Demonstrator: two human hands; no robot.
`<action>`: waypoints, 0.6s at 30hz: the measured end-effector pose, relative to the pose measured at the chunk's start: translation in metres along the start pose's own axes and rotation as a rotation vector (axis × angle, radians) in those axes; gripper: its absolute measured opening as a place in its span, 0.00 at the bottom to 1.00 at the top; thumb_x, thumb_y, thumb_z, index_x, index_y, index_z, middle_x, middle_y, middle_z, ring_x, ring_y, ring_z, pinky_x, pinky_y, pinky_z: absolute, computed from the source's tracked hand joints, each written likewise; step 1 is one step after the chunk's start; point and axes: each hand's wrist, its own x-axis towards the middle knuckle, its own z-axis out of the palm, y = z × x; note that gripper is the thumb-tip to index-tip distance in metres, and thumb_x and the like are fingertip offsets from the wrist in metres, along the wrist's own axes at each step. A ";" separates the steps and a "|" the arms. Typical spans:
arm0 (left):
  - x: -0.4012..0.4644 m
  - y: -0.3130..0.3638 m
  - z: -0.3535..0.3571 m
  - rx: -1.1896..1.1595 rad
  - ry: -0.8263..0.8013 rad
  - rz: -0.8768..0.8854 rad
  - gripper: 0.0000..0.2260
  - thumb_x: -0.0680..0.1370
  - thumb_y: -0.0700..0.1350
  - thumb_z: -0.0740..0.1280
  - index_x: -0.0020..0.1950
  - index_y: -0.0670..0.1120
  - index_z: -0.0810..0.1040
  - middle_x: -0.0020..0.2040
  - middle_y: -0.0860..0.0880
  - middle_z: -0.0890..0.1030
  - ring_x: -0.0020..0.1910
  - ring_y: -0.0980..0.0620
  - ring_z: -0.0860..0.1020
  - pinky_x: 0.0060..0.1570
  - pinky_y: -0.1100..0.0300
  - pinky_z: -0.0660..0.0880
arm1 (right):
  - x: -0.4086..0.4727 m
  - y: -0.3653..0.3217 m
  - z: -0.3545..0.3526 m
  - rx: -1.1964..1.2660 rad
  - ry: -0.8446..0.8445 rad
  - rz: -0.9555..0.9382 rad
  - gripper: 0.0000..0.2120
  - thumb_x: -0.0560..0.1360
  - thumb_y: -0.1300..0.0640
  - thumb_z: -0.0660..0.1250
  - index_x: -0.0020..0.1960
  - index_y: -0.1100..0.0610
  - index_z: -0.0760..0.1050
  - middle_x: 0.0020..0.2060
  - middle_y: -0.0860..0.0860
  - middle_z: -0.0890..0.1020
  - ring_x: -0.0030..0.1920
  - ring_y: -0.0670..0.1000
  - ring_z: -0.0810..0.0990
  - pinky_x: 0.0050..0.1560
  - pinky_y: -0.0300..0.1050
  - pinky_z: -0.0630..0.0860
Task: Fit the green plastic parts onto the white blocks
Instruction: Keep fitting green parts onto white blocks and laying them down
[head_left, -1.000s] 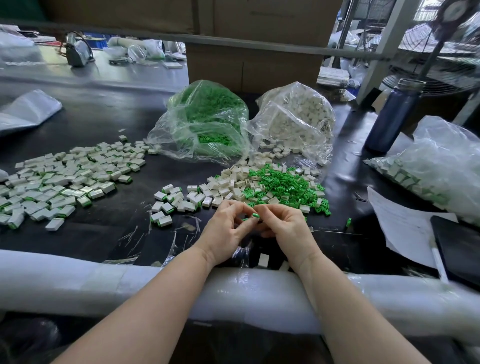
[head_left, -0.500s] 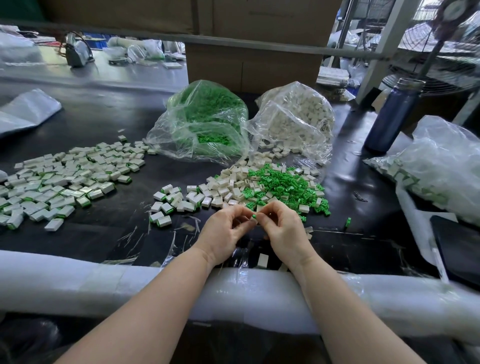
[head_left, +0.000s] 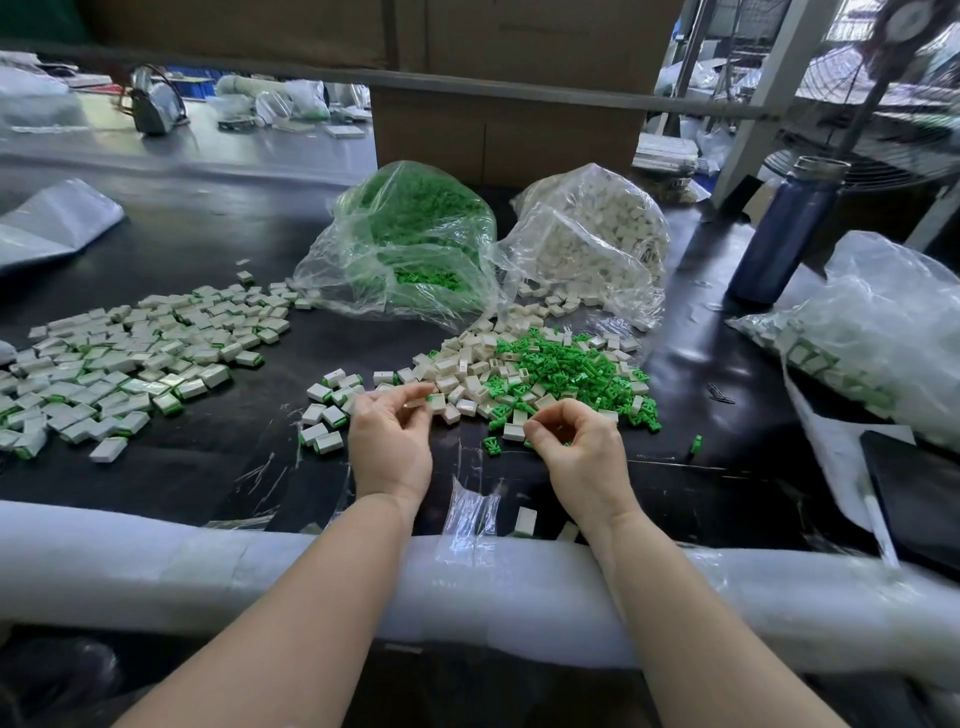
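Note:
My left hand (head_left: 390, 441) pinches a white block (head_left: 415, 401) with a green end between thumb and forefinger, at the left edge of the loose pile. My right hand (head_left: 579, 449) is curled at the pile's near edge, fingertips pinched together, and a bit of green part (head_left: 564, 444) shows inside the fingers. The mixed pile of white blocks (head_left: 467, 364) and green parts (head_left: 566, 366) lies just beyond both hands. Fitted blocks (head_left: 130, 358) are spread out to the left, with a smaller group (head_left: 324, 415) beside my left hand.
A clear bag of green parts (head_left: 410, 239) and one of white blocks (head_left: 592, 244) stand behind the pile. A blue bottle (head_left: 784, 234), another filled bag (head_left: 878, 332), paper and a dark tablet (head_left: 914, 493) are on the right. A padded white rail (head_left: 208, 566) runs along the near edge.
My hands were pressed together over one piece; now they have parted. The left hand moved left and forward with the block, the right moved right to the green parts.

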 end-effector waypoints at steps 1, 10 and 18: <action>0.002 -0.001 -0.001 0.009 0.039 -0.021 0.09 0.75 0.35 0.67 0.54 0.43 0.81 0.54 0.46 0.71 0.46 0.49 0.77 0.53 0.69 0.70 | 0.000 0.000 0.000 -0.006 0.005 0.010 0.07 0.73 0.60 0.70 0.37 0.52 0.75 0.34 0.49 0.78 0.38 0.49 0.75 0.42 0.40 0.74; 0.004 -0.007 0.001 0.186 0.049 -0.114 0.18 0.76 0.37 0.66 0.65 0.35 0.72 0.65 0.40 0.62 0.62 0.45 0.68 0.57 0.71 0.59 | 0.000 0.001 0.001 -0.253 -0.009 -0.086 0.02 0.73 0.60 0.70 0.41 0.56 0.78 0.38 0.46 0.76 0.38 0.46 0.72 0.42 0.39 0.69; -0.004 -0.003 0.004 0.488 -0.125 0.062 0.18 0.76 0.42 0.65 0.67 0.46 0.73 0.69 0.42 0.59 0.69 0.43 0.56 0.69 0.58 0.53 | -0.002 0.001 0.006 -0.539 -0.099 -0.256 0.10 0.77 0.57 0.65 0.56 0.52 0.80 0.47 0.46 0.70 0.51 0.48 0.69 0.57 0.41 0.66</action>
